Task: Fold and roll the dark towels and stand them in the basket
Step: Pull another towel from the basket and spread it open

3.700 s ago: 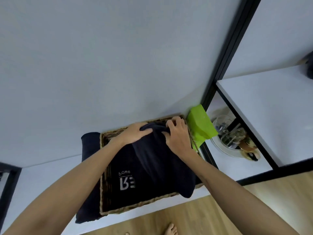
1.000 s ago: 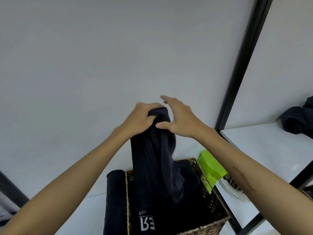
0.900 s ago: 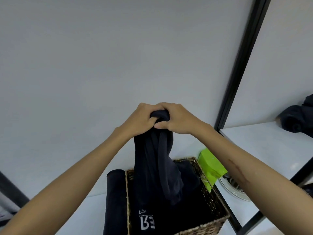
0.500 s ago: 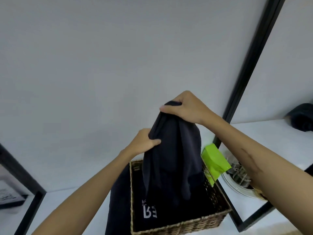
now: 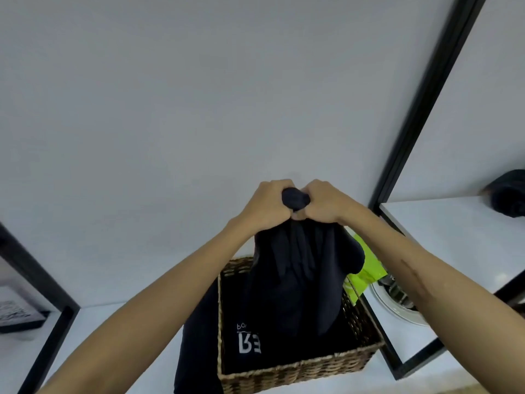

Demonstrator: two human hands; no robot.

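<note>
A dark towel (image 5: 301,268) hangs in loose folds above the wicker basket (image 5: 298,371). My left hand (image 5: 267,206) and my right hand (image 5: 324,203) grip its bunched top edge side by side, knuckles almost touching. The towel's lower part droops into the basket. Another dark cloth with white lettering (image 5: 250,344) lies flat in the basket bottom. A further dark towel (image 5: 196,345) lies on the shelf against the basket's left side.
The basket stands on a white shelf (image 5: 119,331) against a pale wall. A bright green pack (image 5: 366,274) leans at the basket's right. A black frame post (image 5: 420,103) rises right of it, with a white plate (image 5: 395,308) below and a dark bundle (image 5: 508,197) on the right-hand shelf.
My left hand rose from the towel's side to its top, beside my right hand. Both now grip the bunched top edge together; the towel hangs slightly lower and wider.
</note>
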